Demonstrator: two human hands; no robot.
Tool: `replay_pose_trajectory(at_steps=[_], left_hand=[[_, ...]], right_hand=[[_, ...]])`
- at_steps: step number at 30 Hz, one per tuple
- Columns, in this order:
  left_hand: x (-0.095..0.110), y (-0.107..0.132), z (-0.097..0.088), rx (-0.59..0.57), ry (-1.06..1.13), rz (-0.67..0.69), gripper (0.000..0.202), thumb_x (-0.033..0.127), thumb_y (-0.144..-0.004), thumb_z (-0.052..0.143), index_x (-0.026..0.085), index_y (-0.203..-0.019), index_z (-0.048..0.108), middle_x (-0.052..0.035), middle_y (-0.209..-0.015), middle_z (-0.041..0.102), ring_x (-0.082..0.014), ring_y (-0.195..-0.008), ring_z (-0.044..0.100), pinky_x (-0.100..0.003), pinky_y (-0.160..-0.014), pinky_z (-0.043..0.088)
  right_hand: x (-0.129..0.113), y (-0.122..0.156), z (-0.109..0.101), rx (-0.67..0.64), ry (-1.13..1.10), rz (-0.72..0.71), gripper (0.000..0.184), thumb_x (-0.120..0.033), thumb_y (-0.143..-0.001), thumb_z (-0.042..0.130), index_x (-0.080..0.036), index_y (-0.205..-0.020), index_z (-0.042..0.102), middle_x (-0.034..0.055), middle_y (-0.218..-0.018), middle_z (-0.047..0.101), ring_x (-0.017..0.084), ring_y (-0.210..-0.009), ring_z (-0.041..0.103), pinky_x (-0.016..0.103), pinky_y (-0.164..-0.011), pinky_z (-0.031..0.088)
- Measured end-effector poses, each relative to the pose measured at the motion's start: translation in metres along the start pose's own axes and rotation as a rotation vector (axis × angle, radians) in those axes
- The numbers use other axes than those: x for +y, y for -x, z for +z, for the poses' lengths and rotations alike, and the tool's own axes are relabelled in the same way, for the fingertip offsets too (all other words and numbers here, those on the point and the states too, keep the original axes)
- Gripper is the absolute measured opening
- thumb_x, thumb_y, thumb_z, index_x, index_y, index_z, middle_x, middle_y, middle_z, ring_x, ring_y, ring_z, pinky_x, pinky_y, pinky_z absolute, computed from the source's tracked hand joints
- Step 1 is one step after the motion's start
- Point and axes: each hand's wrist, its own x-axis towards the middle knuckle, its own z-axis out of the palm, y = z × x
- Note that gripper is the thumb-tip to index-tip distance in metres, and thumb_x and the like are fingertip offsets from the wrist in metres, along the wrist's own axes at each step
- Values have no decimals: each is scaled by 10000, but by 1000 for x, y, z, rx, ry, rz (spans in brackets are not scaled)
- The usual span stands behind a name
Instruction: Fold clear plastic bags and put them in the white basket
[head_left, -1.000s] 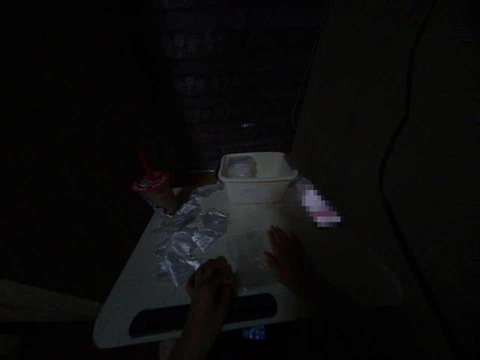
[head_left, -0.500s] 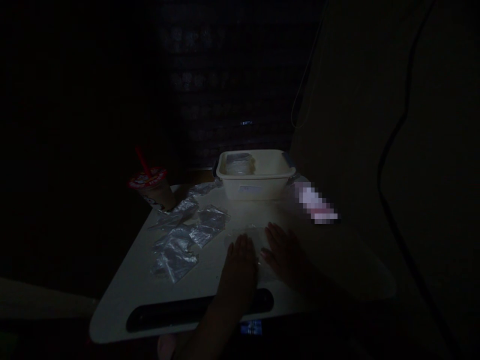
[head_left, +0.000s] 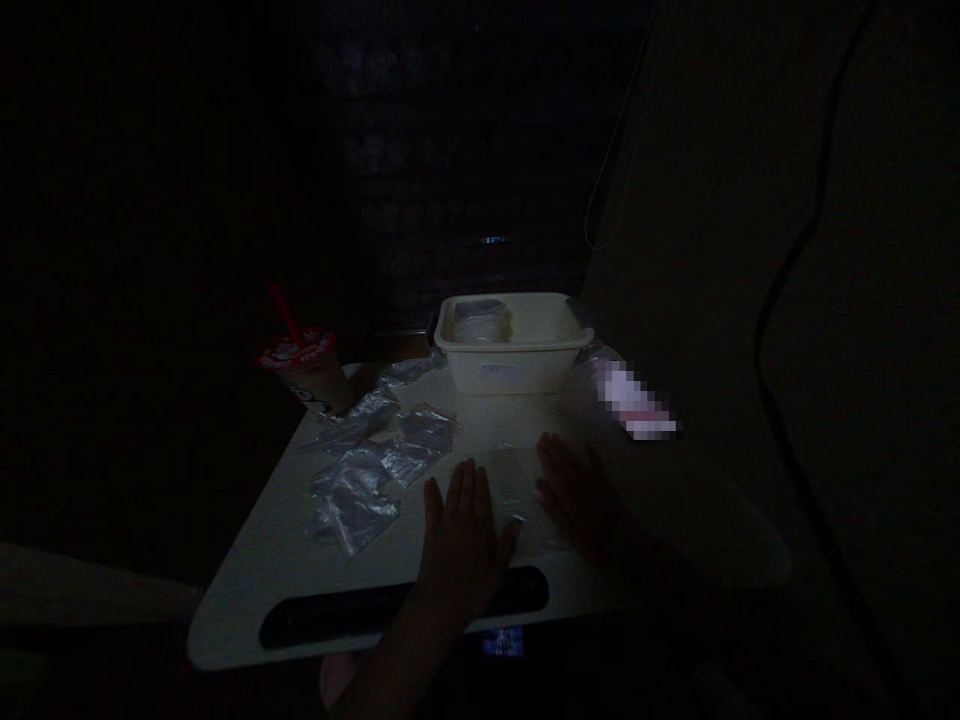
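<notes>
My left hand (head_left: 463,535) lies palm down with fingers stretched out, over the white table (head_left: 247,570). My right hand (head_left: 581,500) rests across from it, fingers extended and partly lost in the dark. Between the two hands lies a flat clear plastic bag (head_left: 514,480), hard to make out in the low light. Crumpled clear plastic bags (head_left: 352,500) are spread left of my left hand. Beyond the hands stands a white plastic bin (head_left: 510,370) with a stack of clear plastic packets (head_left: 480,320) inside at its left.
A drink cup (head_left: 311,380) with a red lid and straw stands at the table's left edge. A pixelated bright phone-like object (head_left: 637,400) lies at the right. A black slot (head_left: 337,612) runs along the front edge. A dark cable (head_left: 780,270) hangs on the right.
My left hand has moved left, its fingers and thumb spreading. My right hand has shifted slightly right, widening the gap over the clear plastic bag.
</notes>
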Motion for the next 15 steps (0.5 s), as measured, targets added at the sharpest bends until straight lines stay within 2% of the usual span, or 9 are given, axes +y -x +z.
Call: replay_pose_trajectory(at_steps=[5, 11, 15], left_hand=[[0, 1, 0, -3, 0, -1, 617, 471, -803, 209, 23, -1221, 283, -198, -1284, 288, -288, -1206, 190, -551, -928, 141], [0, 0, -3, -32, -13, 6, 527, 373, -832, 190, 33, -1223, 285, -184, -1294, 275, -280, -1208, 187, -543, -926, 152], [0, 0, -5, -51, -15, -5, 523, 364, -830, 198, 31, -1225, 279, -185, -1298, 263, -277, -1208, 189, -544, -926, 146]], right_hand=[[-14, 4, -1, -41, -77, -32, 465, -340, -819, 277, -78, -1193, 366, 131, -1256, 368, 221, -1165, 294, 455, -937, 188], [-2, 7, 2, -47, -52, -45, 504, -380, -810, 290, -49, -1181, 375, 158, -1255, 360, 250, -1157, 298, 467, -915, 222], [-1, 9, 0, -48, -50, -43, 503, -386, -811, 289, -59, -1185, 370, 155, -1256, 359, 246, -1161, 291, 462, -920, 217]])
